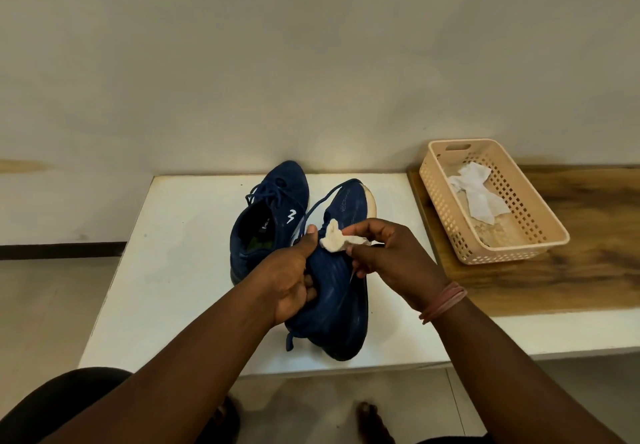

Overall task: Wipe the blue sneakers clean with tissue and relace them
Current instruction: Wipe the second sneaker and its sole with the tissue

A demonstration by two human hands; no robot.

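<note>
Left hand (292,277) grips the tilted sneaker (332,291), thumb up along it; right hand (388,253) pinches the tissue (334,241) against its upper, wrist bent

A single head-worn camera looks forward and steeply down from above the person's own arms, close enough that both forearms fill the lower frame. The left hand (291,270) and right hand (391,253) meet on the near sneaker (332,291) at frame centre. Beyond the grip lies the white table (180,270), then the wall (311,63); right of it, the basket (491,201). The wide lens bends edges. No second view exists.
</note>
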